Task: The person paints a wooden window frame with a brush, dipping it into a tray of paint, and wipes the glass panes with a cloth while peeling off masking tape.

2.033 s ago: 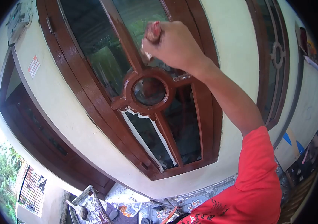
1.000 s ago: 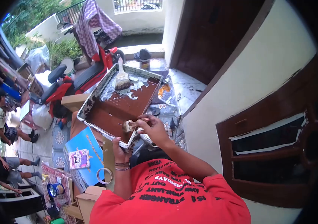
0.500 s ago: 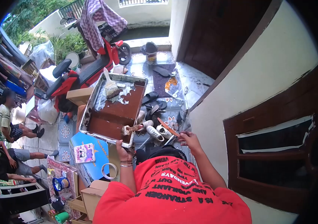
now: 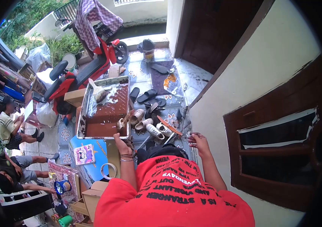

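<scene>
My left hand [image 4: 122,144] is closed on the near edge of a paint tray [image 4: 80,125] with brown paint pooled in it. A wide paintbrush [image 4: 99,94] lies across the tray's far left part, its bristles in whitish and brown paint. Another brush [image 4: 120,123], smeared brown, rests at the tray's near right corner. My right hand [image 4: 198,143] is empty, its fingers apart and slightly bent. Left of it, apart from the fingers, lies a flat orange-brown stick [image 4: 169,126] beside a pair of white shoes [image 4: 155,131].
Several sandals [image 4: 147,96] lie beyond the shoes. A red motorbike [image 4: 89,72] stands far left. At left are a blue box [image 4: 92,145], a tape roll [image 4: 108,171] and a cardboard box [image 4: 92,195]. Two people sit farther left. A wall [image 4: 221,94] runs along the right.
My right hand has let go of the orange-brown stick and moved slightly right. The paint tray, held in my left hand, has shifted left and lower, and sits more level.
</scene>
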### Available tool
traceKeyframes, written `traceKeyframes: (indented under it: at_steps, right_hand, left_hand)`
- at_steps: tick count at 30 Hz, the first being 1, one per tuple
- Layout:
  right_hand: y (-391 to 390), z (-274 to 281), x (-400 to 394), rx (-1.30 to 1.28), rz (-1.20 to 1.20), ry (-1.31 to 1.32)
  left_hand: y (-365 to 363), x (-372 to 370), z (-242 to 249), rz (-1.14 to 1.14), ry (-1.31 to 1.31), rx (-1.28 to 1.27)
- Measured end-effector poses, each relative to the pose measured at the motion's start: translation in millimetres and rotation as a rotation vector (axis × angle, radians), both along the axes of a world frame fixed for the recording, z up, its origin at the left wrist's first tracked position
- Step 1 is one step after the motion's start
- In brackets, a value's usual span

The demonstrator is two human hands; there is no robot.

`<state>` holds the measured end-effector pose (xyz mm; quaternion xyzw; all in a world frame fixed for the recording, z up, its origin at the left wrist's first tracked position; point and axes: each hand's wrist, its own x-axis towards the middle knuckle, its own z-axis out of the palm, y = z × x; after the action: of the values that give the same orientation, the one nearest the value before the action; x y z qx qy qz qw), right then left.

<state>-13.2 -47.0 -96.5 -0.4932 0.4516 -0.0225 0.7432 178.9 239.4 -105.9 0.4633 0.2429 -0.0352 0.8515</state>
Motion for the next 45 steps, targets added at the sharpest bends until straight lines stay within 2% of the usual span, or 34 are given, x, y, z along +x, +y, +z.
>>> traceKeyframes:
  at_steps: [2, 4, 6, 12, 15, 22, 24, 26, 27, 30, 31, 35, 36, 39, 40, 42, 44, 45]
  right_hand:
    - [1, 0, 2, 0.006, 0.013, -0.037]
    - [1, 2, 4, 0.009, 0.025, -0.039]
    - [0, 2, 4, 0.019, 0.039, -0.029]
    - [-1, 6, 7, 0.015, 0.067, -0.046]
    - [-1, 8, 7, 0.022, 0.077, -0.042]
    - [-4, 11, 8, 0.035, 0.081, -0.066]
    - [-6, 12, 7, 0.039, 0.077, -0.066]
    - [-6, 13, 8, 0.040, 0.076, -0.068]
    - [-6, 13, 8, 0.039, 0.077, -0.071]
    - [-5, 13, 11, 0.039, 0.085, -0.078]
    - [-3, 14, 12, 0.043, 0.092, -0.084]
    - [9, 23, 24, 0.045, 0.223, -0.154]
    - [13, 32, 28, 0.026, 0.265, -0.176]
    - [17, 64, 27, 0.084, 0.328, -0.292]
    - [15, 70, 24, 0.141, 0.318, -0.342]
    - [8, 86, 12, 0.123, 0.268, -0.379]
    - [-8, 102, -8, 0.156, 0.251, -0.437]
    - [-12, 108, -16, 0.112, 0.149, -0.432]
  left_hand:
    - [17, 11, -23, -0.052, 0.057, 0.016]
    - [30, 13, -25, -0.049, 0.108, 0.098]
    - [42, 12, -23, -0.286, 0.177, 0.137]
    - [31, 1, 5, -0.273, 0.160, 0.167]
    - [21, -1, 22, -0.341, 0.130, 0.011]
    - [9, -3, 36, -0.316, 0.108, -0.109]
    - [4, -9, 36, -0.350, 0.100, -0.088]
    - [-8, -20, 42, -0.270, 0.139, -0.044]
    - [-2, -21, 26, -0.391, 0.119, -0.128]
    - [-21, -32, 13, -0.451, 0.153, -0.255]
    - [-30, -35, 14, -0.414, 0.293, -0.302]
    - [-82, -39, 28, -0.711, 0.198, -0.436]
    - [-99, -40, 56, -0.813, 0.171, -0.479]
    - [-147, -34, 68, -0.883, -0.063, -0.351]
    - [-162, -36, 92, -0.936, -0.098, -0.322]
    - [-186, -40, 131, -1.058, -0.279, -0.100]
    - [-211, -49, 163, -1.124, -0.362, -0.067]
    - [-224, -49, 163, -1.131, -0.457, -0.058]
